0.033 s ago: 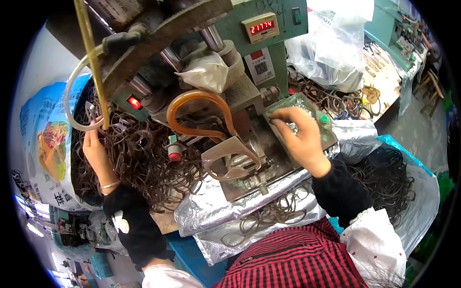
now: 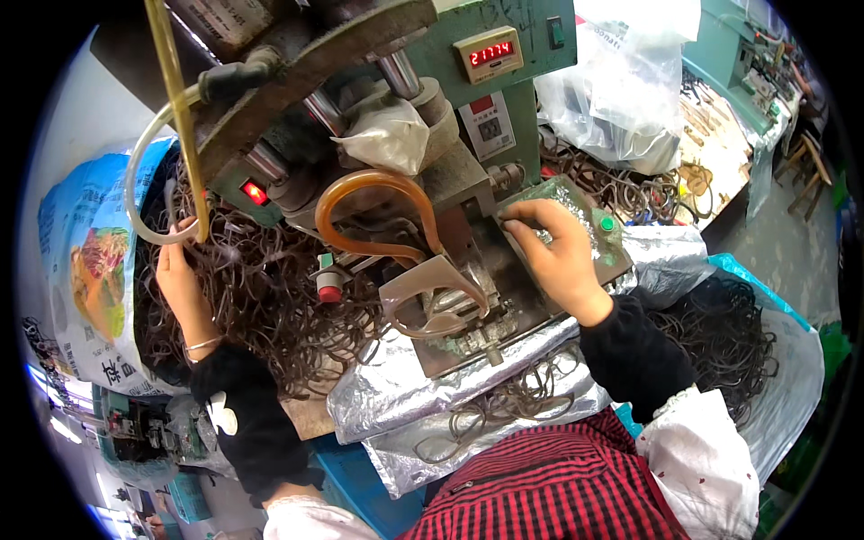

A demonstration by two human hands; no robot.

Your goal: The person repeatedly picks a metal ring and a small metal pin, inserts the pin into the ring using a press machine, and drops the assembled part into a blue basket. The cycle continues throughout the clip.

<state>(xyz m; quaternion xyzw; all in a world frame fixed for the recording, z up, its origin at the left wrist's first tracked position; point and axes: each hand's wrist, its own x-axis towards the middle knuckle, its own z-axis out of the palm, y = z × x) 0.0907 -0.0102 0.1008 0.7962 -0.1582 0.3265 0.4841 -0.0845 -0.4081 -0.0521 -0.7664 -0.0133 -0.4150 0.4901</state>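
My left hand [image 2: 183, 286] reaches over a heap of dark brown curved strips [image 2: 261, 297]. Its thumb and fingers are pinched on what looks like a thin greyish curved strip [image 2: 171, 205], partly behind a clear hose [image 2: 135, 193]. My right hand [image 2: 565, 265] is above the green metal bed [image 2: 576, 200] of a press, thumb and forefinger brought together; anything between the tips cannot be made out. Between my hands, a brown translucent piece with a rounded opening [image 2: 418, 290] sits at the press's metal fixture [image 2: 468, 337]. Just above it curves a thick amber tube [image 2: 328, 202].
The green press [image 2: 531, 135] carries a lit red counter [image 2: 490, 54] and a red button [image 2: 329, 293]. Silver foil wrapping [image 2: 405, 387] with loose strips lies before me. A bag of dark strips [image 2: 720, 337] stands at right, a blue printed sack [image 2: 90, 270] at left.
My right hand has shifted very slightly left over the press bed. The left hand has barely moved at the heap. The piece at the fixture looks the same.
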